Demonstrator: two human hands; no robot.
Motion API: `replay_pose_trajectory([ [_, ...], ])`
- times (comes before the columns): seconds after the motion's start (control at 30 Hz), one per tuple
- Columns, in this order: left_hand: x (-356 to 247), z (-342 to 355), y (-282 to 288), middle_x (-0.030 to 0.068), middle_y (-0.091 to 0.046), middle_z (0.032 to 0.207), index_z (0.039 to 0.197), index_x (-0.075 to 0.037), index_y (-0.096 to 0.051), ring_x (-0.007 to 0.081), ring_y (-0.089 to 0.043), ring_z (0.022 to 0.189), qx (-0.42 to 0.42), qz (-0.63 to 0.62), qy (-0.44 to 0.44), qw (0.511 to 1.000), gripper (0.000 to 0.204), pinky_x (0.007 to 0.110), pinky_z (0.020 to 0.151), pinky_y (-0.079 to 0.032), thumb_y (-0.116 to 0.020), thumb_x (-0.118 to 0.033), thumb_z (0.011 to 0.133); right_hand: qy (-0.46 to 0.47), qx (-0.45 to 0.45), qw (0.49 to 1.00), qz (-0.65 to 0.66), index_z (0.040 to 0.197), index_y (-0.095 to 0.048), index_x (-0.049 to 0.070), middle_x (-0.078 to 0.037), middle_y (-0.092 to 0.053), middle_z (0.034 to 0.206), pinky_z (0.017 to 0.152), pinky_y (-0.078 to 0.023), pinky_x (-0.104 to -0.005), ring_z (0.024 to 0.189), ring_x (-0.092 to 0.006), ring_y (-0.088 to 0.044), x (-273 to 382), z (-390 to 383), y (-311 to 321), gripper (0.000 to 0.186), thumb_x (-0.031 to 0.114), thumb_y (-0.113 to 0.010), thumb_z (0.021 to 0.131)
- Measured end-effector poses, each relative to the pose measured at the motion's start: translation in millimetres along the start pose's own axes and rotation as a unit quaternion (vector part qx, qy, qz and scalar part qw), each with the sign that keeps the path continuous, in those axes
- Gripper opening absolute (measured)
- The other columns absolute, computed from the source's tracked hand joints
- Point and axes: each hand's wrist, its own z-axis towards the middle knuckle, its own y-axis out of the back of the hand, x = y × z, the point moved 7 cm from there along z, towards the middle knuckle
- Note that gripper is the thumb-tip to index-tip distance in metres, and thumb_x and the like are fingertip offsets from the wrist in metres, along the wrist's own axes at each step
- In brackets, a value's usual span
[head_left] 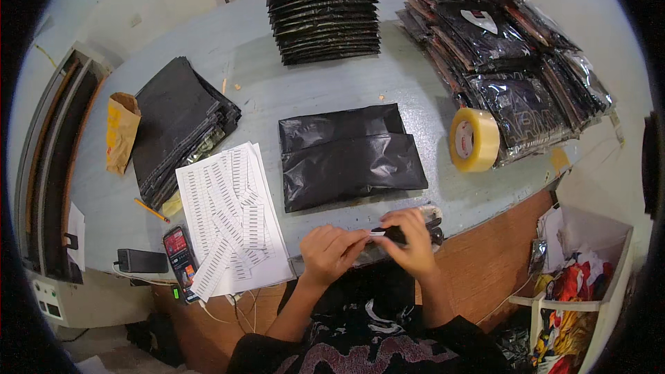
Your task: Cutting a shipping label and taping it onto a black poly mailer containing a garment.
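My left hand (328, 252) and my right hand (411, 242) meet at the table's near edge. Their fingertips pinch a small white paper strip (377, 233) between them. Just beyond lies a folded black plastic mailer bag (353, 166), flat and shiny. Partly behind my right hand is a dark tool with a clear ring (433, 213), perhaps a tape dispenser; my fingers hide much of it. To the left of my hands, cut strips of printed labels (232, 215) lie loosely over a pile of white sheets (273, 263).
Filled black bags (322, 17) form a neat stack at the back; flat black bags (176, 111) lie left. Plastic-wrapped packages (499, 62) heap up right, beside a clear tape roll (474, 140). A phone (181, 260) and pencil (151, 210) lie left; a bin (582, 291) stands lower right.
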Motion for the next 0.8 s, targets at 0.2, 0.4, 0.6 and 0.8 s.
replay_pose_trajectory([
  [0.2,5.0,-7.7,-6.5,0.004,-0.054,0.059,0.074,-0.008,-0.062,0.0191,-0.048,0.047,0.017,-0.017,0.046,0.999,0.012,0.03,0.043,-0.034,-0.07,-0.008,0.066,0.072,0.078,0.976,-0.188,0.085,-0.058,0.009,-0.003,-0.056,0.087,0.08,-0.035,-0.0376,0.086,-0.023,-0.049,0.0,-8.5,-21.5,0.031,0.029,-0.069,0.065],
  [0.4,7.1,-7.0,-14.5,0.0032,-0.053,0.058,0.073,-0.008,-0.061,0.0178,-0.048,0.047,0.019,-0.033,0.072,0.997,0.01,0.028,0.043,-0.035,-0.069,-0.008,0.068,0.049,0.068,0.967,-0.239,0.084,-0.06,0.009,-0.004,-0.056,0.085,0.081,-0.034,-0.0375,0.084,-0.0231,-0.049,-27.8,-7.9,12.1,0.034,0.036,-0.069,0.065],
  [0.6,9.8,-11.7,-24.2,0.0027,-0.052,0.056,0.073,-0.008,-0.062,0.016,-0.046,0.046,0.024,-0.069,0.097,0.993,0.009,0.028,0.043,-0.034,-0.069,-0.007,0.068,0.043,0.025,0.968,-0.245,0.079,-0.059,0.007,-0.006,-0.056,0.084,0.081,-0.033,-0.0377,0.084,-0.0239,-0.049,-54.8,-4.0,67.4,0.034,0.036,-0.07,0.064],
  [0.8,10.4,-13.1,-30.2,0.0013,-0.05,0.055,0.073,-0.009,-0.062,0.0148,-0.046,0.046,0.045,-0.07,0.113,0.99,0.006,0.027,0.043,-0.034,-0.067,-0.009,0.07,-0.031,-0.007,0.97,-0.241,0.071,-0.055,0.004,-0.009,-0.053,0.076,0.078,-0.034,-0.0362,0.078,-0.0261,-0.048,-102.9,-9.0,124.9,0.021,0.021,-0.067,0.07],
])
